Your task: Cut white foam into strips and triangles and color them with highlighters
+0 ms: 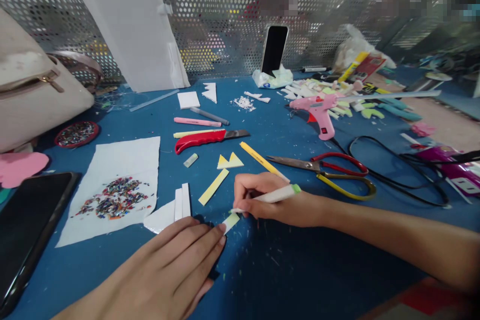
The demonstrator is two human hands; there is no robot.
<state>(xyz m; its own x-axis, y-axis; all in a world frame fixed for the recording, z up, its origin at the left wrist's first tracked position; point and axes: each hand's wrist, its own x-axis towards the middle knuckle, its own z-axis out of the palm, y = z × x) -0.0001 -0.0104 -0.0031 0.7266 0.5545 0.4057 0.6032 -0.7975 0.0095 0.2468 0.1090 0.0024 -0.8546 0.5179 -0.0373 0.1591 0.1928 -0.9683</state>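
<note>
My right hand (pixel 264 200) is closed round a white marker (pixel 279 193) with a green end; its tip touches a small strip (pixel 231 222), partly coloured pale green. My left hand (pixel 180 260) lies flat, fingers outstretched, its fingertips on the lower end of that strip. Just above lie a pale yellow strip (pixel 213 187) and a yellow-tipped zigzag piece (pixel 230 161). A yellow marker (pixel 262 160) rests above my right hand. White pieces (pixel 182 202) stick out beyond my left hand's knuckles.
Scissors (pixel 318 164), a pink glue gun (pixel 317 110) and its black cable lie right. A red-handled knife (pixel 206 139) and pens are in the middle. At left are beads on a white sheet (pixel 146 160), a phone (pixel 30 225) and a bag (pixel 33 90). Another phone (pixel 275 49) stands behind.
</note>
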